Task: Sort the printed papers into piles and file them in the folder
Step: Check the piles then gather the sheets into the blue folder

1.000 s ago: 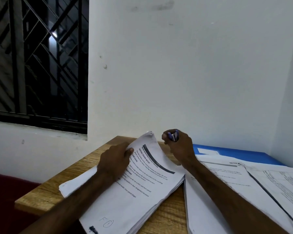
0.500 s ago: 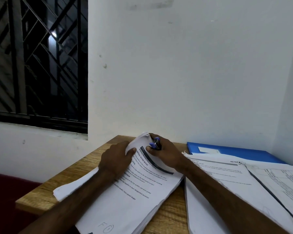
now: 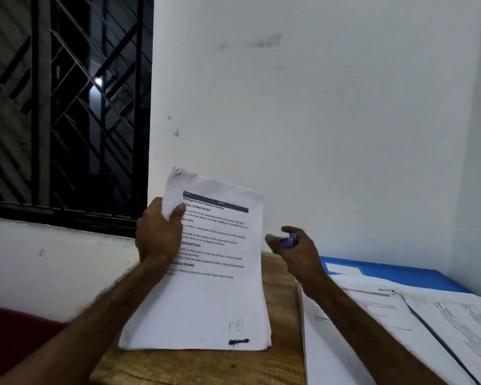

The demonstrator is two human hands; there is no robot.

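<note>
A stack of printed papers (image 3: pixel 214 295) stands upright on its bottom edge on the wooden table (image 3: pixel 278 307). My left hand (image 3: pixel 157 232) grips its upper left edge, thumb on the front page. My right hand (image 3: pixel 295 248) hovers just right of the stack, apart from it, closed around a small blue stapler (image 3: pixel 289 241). More printed sheets (image 3: pixel 400 323) lie flat at the right, partly covering a blue folder (image 3: pixel 386 272) by the wall.
A white wall rises directly behind the table, with a corner at the right. A barred dark window (image 3: pixel 64 107) sits at the upper left. Something dark red (image 3: pixel 14 332) lies below the table's left edge.
The paper stack was lying flat under both hands; now my left hand has stood it upright. My right hand has come off its top corner and moved right, still holding the blue object.
</note>
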